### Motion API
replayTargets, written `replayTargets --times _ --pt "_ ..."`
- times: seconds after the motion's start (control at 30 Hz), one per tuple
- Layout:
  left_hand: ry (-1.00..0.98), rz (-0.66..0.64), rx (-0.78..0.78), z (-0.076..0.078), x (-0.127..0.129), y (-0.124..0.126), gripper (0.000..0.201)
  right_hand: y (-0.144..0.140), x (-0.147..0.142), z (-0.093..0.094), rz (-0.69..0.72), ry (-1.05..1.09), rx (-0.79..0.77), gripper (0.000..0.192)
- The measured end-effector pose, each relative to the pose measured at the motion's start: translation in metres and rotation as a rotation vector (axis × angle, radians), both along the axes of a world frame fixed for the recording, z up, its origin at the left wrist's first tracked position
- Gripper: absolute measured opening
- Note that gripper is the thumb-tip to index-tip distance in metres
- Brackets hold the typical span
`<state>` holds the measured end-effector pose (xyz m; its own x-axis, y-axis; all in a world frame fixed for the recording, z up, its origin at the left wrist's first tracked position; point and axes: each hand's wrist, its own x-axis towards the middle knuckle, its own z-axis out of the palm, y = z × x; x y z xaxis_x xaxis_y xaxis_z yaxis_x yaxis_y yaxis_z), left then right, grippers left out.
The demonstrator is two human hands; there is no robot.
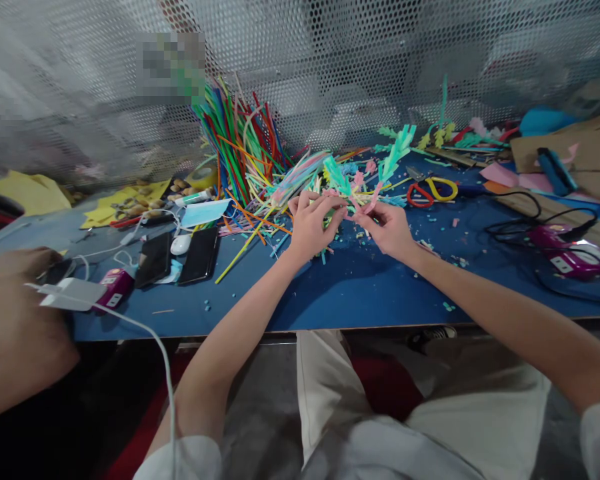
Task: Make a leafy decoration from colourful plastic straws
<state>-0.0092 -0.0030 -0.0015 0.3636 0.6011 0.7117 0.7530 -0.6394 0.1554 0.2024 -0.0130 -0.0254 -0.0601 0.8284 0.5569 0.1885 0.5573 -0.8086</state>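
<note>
Both forearms reach from the near edge to mid-bench, where the left hand (310, 227) and right hand (387, 230) pinch a small pink cut-straw flower (353, 203) between narrow fingers. A slipped pinch could drop it among the loose coloured plastic straws (245, 143) and scraps on the blue bench (360, 287), where it would be hard to find

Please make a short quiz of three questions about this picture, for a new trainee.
1. True or false: both hands hold the pink straw piece.
2. The scissors have handles in which colours? A) red and yellow B) blue and green C) black and white
3. Which lies nearer the left hand: the black phone or the purple glue gun?

Key: 1 true, left hand and right hand meet on it. 2 A. 3 the black phone.
</note>
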Motion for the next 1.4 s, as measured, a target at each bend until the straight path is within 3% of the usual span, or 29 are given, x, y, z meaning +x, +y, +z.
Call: replayTargets --times 0.2,0.4,0.57,0.83,1.03,1.23,1.4 --pt "0.059 -0.079 0.025 0.001 -0.006 0.004 0.034 0.001 0.0 0.001 -0.006 0.025 -0.007 0.048" --pt "0.147 -0.167 0.099 -0.003 -0.013 0.016 0.027 -0.002 0.004 0.007 -0.033 -0.155 0.207 0.049" --pt "0.243 -0.098 0.078 -0.004 -0.015 0.014 0.034 0.003 0.007 0.005 -0.105 -0.272 0.318 0.048" --pt "0.231 -0.113 0.007 0.0 -0.014 0.017 0.036 0.012 0.008 0.0 -0.12 -0.275 0.303 0.051" --pt "0.292 -0.057 -0.066 -0.004 -0.009 0.014 0.049 0.017 0.016 -0.005 -0.174 -0.477 0.298 0.04" --pt "0.326 -0.039 -0.095 -0.01 -0.006 0.017 0.038 0.017 0.015 -0.005 -0.252 -0.501 0.255 0.042" --pt "0.301 -0.06 -0.055 -0.005 -0.009 0.017 0.02 0.023 0.014 -0.004 -0.128 -0.343 0.169 0.053"
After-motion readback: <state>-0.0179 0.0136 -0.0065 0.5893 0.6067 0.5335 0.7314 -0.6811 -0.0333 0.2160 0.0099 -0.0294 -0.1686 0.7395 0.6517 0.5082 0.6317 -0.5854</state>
